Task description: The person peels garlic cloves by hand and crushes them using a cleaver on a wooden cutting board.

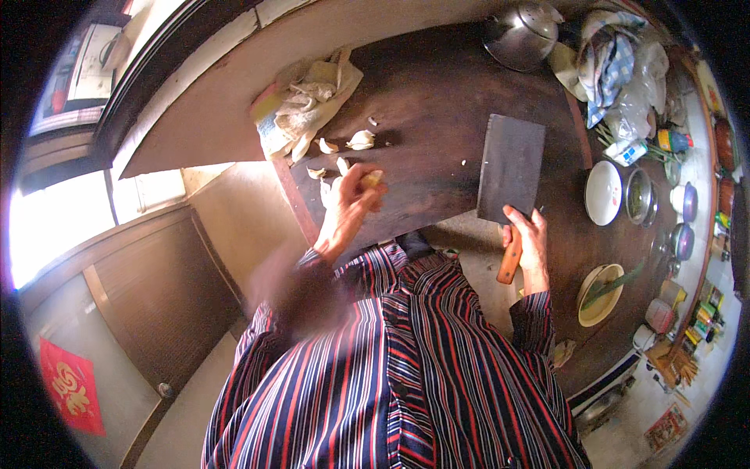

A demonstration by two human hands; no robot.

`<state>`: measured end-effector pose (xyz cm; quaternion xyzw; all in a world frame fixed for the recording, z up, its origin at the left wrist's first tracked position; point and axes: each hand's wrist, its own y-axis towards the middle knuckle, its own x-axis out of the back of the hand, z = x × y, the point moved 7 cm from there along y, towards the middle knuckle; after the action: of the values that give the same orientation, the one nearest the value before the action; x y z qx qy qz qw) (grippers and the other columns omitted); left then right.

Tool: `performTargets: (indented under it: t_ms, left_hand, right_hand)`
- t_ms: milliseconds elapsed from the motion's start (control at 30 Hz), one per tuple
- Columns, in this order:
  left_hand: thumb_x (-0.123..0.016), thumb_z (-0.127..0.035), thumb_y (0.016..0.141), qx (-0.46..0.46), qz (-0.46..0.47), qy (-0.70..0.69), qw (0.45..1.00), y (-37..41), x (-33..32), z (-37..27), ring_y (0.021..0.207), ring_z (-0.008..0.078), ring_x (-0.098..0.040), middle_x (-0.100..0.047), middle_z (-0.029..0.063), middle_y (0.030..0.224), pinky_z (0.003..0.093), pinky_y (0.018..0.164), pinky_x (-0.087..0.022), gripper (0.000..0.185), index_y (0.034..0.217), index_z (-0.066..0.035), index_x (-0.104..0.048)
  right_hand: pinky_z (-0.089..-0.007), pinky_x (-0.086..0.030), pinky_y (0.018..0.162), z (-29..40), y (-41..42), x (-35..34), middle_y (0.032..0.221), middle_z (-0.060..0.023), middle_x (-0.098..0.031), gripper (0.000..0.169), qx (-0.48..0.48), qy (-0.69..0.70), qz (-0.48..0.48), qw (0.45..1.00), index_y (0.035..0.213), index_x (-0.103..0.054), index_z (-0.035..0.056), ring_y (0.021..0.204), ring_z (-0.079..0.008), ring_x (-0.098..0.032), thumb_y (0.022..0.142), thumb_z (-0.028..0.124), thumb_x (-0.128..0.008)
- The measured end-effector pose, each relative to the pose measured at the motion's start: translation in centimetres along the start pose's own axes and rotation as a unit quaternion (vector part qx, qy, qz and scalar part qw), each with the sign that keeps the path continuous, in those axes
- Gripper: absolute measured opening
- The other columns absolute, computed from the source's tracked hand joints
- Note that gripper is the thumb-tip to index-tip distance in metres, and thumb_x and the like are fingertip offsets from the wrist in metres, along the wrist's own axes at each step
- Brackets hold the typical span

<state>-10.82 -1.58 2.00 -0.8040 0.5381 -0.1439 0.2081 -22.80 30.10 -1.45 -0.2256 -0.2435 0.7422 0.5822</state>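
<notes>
My left hand [354, 196], raised over the left end of the dark wooden table [422, 76], has its fingers curled around a pale yellowish piece [372, 177], perhaps a garlic clove. Just beyond it lie a partial garlic bulb [361, 139] and several loose cloves or skins, one of them a curved clove [327, 146]. My right hand [526, 237] grips the wooden handle [510, 258] of a cleaver, whose broad dark blade [511, 167] points away from me over the table. A tiny white bit [463, 162] lies left of the blade.
A crumpled cloth [307, 97] lies at the far left edge. At the back stands a metal kettle [521, 35]. To the right are a white bowl [603, 193], a glass bowl [638, 196], a cream bowl [600, 295] with a green stalk, and plastic bags [636, 111].
</notes>
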Motion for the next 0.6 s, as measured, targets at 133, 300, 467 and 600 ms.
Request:
performTargets:
  t_ms: [133,300,467,600]
  left_hand:
    - [-0.065,-0.016,0.085,-0.115,0.01,0.192,0.975,4.6,-3.4,-1.9,0.071,0.0117,-0.056,-0.06,0.0054,0.081,0.0265,0.062,-0.046,0.029,0.109,-0.002,-0.055]
    - [-0.064,-0.012,0.076,-0.255,-0.029,0.355,0.899,9.1,-6.6,-4.1,0.078,0.0331,-0.06,-0.06,0.0165,0.088,0.042,0.07,-0.05,0.024,0.099,-0.003,-0.06]
    - [-0.063,-0.012,0.074,-0.315,-0.052,0.448,0.835,12.0,-8.9,-5.5,0.097,0.0296,-0.055,-0.059,0.0098,0.094,0.0382,0.082,-0.049,0.021,0.094,-0.009,-0.066]
    - [-0.063,-0.012,0.074,-0.308,-0.057,0.452,0.835,13.6,-9.0,-5.6,0.096,0.0304,-0.056,-0.059,0.0108,0.096,0.0391,0.082,-0.048,0.022,0.096,-0.008,-0.065]
  right_hand:
    - [-0.0264,-0.039,0.039,-0.8,1.0,3.3,0.073,-0.0002,-0.058,0.024,0.007,0.045,-0.064,0.997,0.093,-0.055,0.0076,0.046,-0.0122,-0.051,0.08,0.018,-0.072]
    - [-0.0272,-0.037,0.039,-0.3,2.7,5.0,0.066,0.0007,-0.053,0.027,0.03,0.12,-0.125,0.984,0.09,-0.055,0.0094,0.045,-0.0134,-0.049,0.077,0.022,-0.075]
    - [-0.0253,-0.04,0.042,0.9,4.0,6.9,0.071,-0.0015,-0.057,0.026,0.028,0.095,-0.15,0.984,0.092,-0.056,0.0095,0.049,-0.0121,-0.051,0.078,0.021,-0.074]
    - [-0.0259,-0.04,0.039,1.4,5.5,8.1,0.062,-0.0004,-0.051,0.03,0.053,0.041,-0.168,0.983,0.09,-0.053,0.0106,0.046,-0.0113,-0.05,0.076,0.021,-0.077]
